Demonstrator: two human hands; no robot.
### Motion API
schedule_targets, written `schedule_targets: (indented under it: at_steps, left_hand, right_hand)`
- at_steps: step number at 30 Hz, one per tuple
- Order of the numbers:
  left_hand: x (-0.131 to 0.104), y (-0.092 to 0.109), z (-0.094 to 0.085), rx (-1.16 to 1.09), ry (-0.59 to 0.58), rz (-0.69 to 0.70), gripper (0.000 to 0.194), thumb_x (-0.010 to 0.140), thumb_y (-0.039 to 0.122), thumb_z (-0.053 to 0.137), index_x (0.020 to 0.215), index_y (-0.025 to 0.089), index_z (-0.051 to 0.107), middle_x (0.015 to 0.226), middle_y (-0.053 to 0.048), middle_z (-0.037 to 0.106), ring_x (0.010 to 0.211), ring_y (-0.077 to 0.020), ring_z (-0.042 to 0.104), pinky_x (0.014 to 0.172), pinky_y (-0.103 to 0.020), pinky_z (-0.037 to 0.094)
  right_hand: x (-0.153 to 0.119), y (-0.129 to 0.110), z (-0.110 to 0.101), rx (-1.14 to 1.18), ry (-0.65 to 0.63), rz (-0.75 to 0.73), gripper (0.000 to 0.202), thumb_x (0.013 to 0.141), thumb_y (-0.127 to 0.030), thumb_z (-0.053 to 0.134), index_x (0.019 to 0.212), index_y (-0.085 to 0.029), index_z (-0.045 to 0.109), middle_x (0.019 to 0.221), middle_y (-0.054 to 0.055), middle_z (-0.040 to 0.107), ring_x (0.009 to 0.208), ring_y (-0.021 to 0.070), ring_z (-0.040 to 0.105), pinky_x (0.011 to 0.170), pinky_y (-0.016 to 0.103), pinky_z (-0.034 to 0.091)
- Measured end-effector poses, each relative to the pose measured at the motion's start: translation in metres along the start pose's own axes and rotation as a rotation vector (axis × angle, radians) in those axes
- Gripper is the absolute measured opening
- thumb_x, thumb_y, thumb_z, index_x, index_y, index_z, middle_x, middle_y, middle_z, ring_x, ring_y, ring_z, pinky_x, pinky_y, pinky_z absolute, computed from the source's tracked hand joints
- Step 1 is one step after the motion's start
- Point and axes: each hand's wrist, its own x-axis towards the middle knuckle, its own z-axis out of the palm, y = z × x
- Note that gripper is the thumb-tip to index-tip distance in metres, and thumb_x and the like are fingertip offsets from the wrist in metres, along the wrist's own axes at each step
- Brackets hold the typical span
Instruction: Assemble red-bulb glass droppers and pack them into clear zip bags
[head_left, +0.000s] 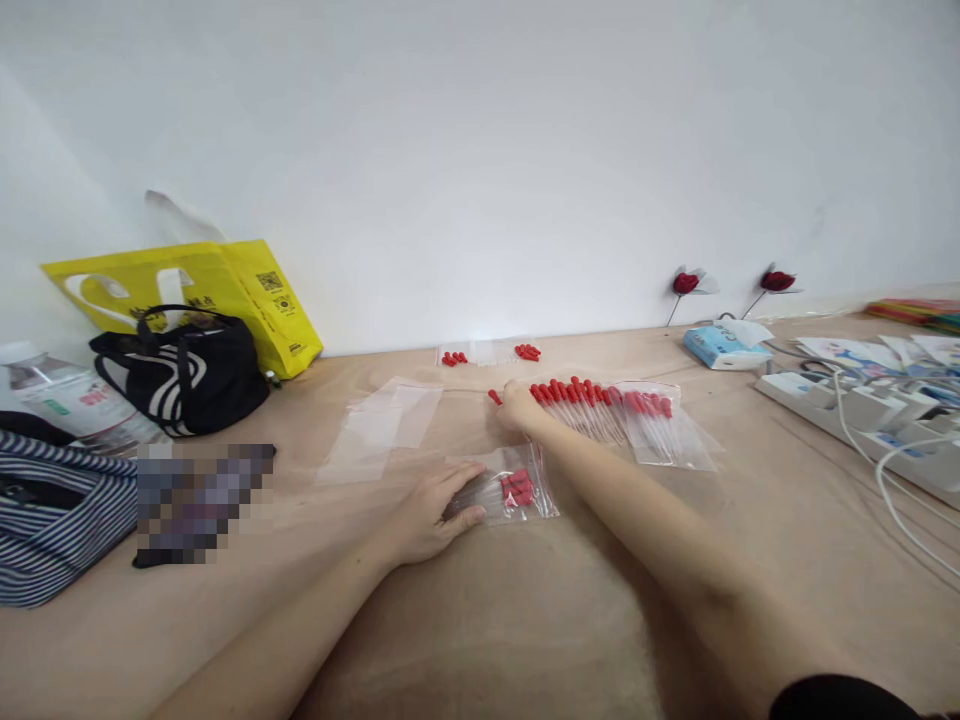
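My left hand (435, 512) lies on the table with thumb and fingers apart, over the left end of a clear zip bag (546, 490). Inside that bag are several droppers with red rubber bulbs (517, 488). Beyond it, my right hand (517, 408) has its fingers pinched together at the left end of a row of red-bulbed droppers (574, 392). One dropper's red bulb (495, 397) sticks out just left of those fingers; its clear tube is hidden. To the right lies another filled zip bag (667, 430).
Flat clear bags (386, 425) lie left of centre. More red-bulbed droppers (527, 352) rest by the wall. A yellow bag (277, 310), black bag (217, 370) and striped bag (60, 520) stand left. Tissues (724, 345) and a power strip (855, 425) with cables are right.
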Motion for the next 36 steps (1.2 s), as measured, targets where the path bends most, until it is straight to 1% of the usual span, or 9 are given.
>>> schedule_targets:
  at_steps: [4, 8, 12, 16, 23, 26, 28, 31, 36]
  left_hand:
    - [0.000, 0.000, -0.002, 0.007, -0.003, 0.014, 0.044, 0.082, 0.037, 0.044, 0.123, 0.021, 0.039, 0.128, -0.007, 0.045, 0.117, -0.0213, 0.040, 0.099, -0.040, 0.032]
    - [0.000, 0.000, -0.002, -0.007, 0.013, 0.018, 0.045, 0.081, 0.036, 0.046, 0.124, 0.023, 0.039, 0.128, -0.006, 0.045, 0.116, -0.0222, 0.041, 0.098, -0.041, 0.034]
    - [0.001, -0.001, 0.000, 0.000, 0.014, 0.019, 0.046, 0.082, 0.038, 0.045, 0.124, 0.023, 0.038, 0.129, -0.006, 0.044, 0.117, -0.0227, 0.040, 0.098, -0.041, 0.033]
    - [0.002, 0.000, 0.000, 0.012, 0.013, -0.002, 0.047, 0.081, 0.039, 0.045, 0.124, 0.022, 0.039, 0.128, -0.007, 0.045, 0.116, -0.0229, 0.041, 0.098, -0.041, 0.033]
    - [0.002, 0.004, -0.002, 0.001, 0.005, -0.003, 0.048, 0.082, 0.038, 0.046, 0.126, 0.022, 0.036, 0.129, -0.007, 0.044, 0.116, -0.0224, 0.042, 0.097, -0.040, 0.034]
    - [0.002, 0.005, -0.002, 0.003, -0.001, -0.003, 0.048, 0.082, 0.039, 0.045, 0.126, 0.022, 0.035, 0.130, -0.006, 0.043, 0.116, -0.0218, 0.041, 0.097, -0.039, 0.034]
    - [0.002, 0.005, -0.002, 0.002, 0.001, -0.007, 0.049, 0.082, 0.039, 0.045, 0.126, 0.022, 0.035, 0.129, -0.006, 0.043, 0.116, -0.0219, 0.041, 0.097, -0.039, 0.034]
    - [0.002, 0.006, -0.002, -0.006, 0.001, -0.001, 0.048, 0.082, 0.038, 0.046, 0.126, 0.022, 0.035, 0.129, -0.006, 0.044, 0.115, -0.0216, 0.042, 0.097, -0.038, 0.035]
    - [0.002, 0.005, -0.002, -0.006, -0.009, -0.001, 0.048, 0.082, 0.037, 0.045, 0.126, 0.022, 0.034, 0.130, -0.007, 0.043, 0.116, -0.0214, 0.041, 0.097, -0.038, 0.034]
  right_hand:
    - [-0.016, 0.021, -0.034, 0.049, 0.089, -0.059, 0.046, 0.073, -0.012, 0.045, 0.118, -0.012, 0.032, 0.084, 0.009, 0.057, 0.075, 0.0183, 0.057, 0.069, 0.030, 0.044]
    - [-0.053, 0.054, -0.054, 0.467, 0.294, -0.069, 0.053, 0.076, -0.022, 0.043, 0.123, -0.017, 0.019, 0.063, -0.005, 0.046, 0.050, 0.0117, 0.050, 0.052, 0.027, 0.045]
    - [-0.088, 0.073, -0.042, 0.735, 0.351, 0.003, 0.050, 0.075, -0.033, 0.047, 0.116, -0.021, 0.022, 0.062, -0.008, 0.040, 0.043, 0.0086, 0.046, 0.043, 0.024, 0.042]
    - [-0.099, 0.071, -0.024, 0.826, 0.395, -0.025, 0.049, 0.072, -0.039, 0.052, 0.110, -0.023, 0.025, 0.073, -0.006, 0.040, 0.049, 0.0081, 0.051, 0.047, 0.025, 0.047]
    - [-0.103, 0.055, -0.009, 1.016, 0.236, -0.036, 0.038, 0.075, -0.049, 0.047, 0.097, -0.024, 0.028, 0.075, -0.003, 0.050, 0.062, 0.0122, 0.059, 0.061, 0.031, 0.052]
    - [-0.106, 0.051, -0.006, 0.999, 0.118, -0.039, 0.037, 0.073, -0.050, 0.049, 0.088, -0.024, 0.028, 0.070, -0.006, 0.053, 0.044, 0.0080, 0.053, 0.044, 0.023, 0.046]
    - [-0.108, 0.049, -0.006, 0.951, 0.037, -0.030, 0.036, 0.072, -0.050, 0.050, 0.083, -0.024, 0.027, 0.060, -0.010, 0.049, 0.030, 0.0049, 0.042, 0.031, 0.018, 0.033]
    - [-0.106, 0.047, -0.006, 0.907, -0.054, -0.010, 0.035, 0.069, -0.047, 0.055, 0.078, -0.023, 0.031, 0.051, -0.012, 0.047, 0.024, 0.0029, 0.032, 0.025, 0.015, 0.021]
    - [-0.101, 0.044, -0.006, 0.898, -0.191, 0.048, 0.028, 0.064, -0.041, 0.061, 0.077, -0.018, 0.050, 0.055, -0.006, 0.056, 0.031, 0.0044, 0.041, 0.028, 0.015, 0.027]
